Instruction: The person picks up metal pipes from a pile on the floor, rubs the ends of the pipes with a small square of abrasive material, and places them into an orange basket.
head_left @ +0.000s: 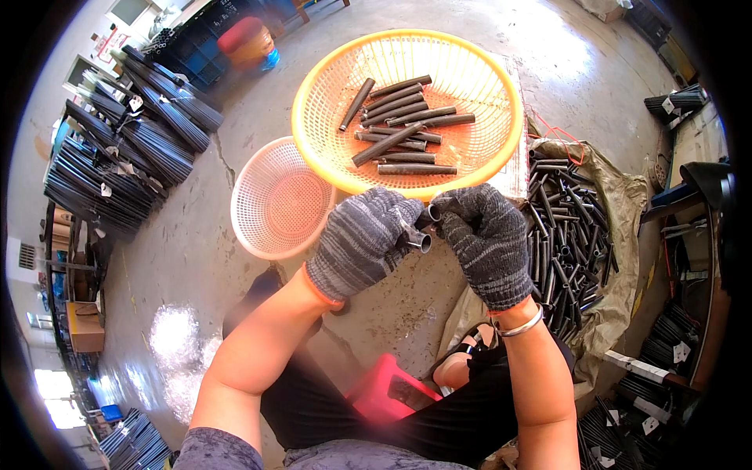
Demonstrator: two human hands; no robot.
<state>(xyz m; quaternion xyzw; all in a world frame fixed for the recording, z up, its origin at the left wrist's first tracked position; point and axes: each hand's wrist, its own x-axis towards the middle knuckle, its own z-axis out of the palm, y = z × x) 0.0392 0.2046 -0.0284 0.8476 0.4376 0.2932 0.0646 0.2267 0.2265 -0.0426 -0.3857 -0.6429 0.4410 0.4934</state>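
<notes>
My left hand (364, 235), in a grey-black striped knit glove, is closed around short metal tubes. One short metal tube (424, 244) points its open end to the right; the round end of a second, dark tube (432, 211) shows just above it. Closed beside that end is my right hand (487, 239), in a matching glove, its fingertips pinched together; what they grip is hidden. Both hands are just in front of the near rim of a large orange-yellow plastic basket (513, 145), in which several short black tubes (403, 113) lie loosely.
A smaller pink basket (270, 243) stands left of the large one. At right, many cut tubes (568, 235) lie heaped on a tan sack (627, 205). Bundled long rods (141, 125) lean at far left. Between my legs is a pink-red plastic stool (384, 392).
</notes>
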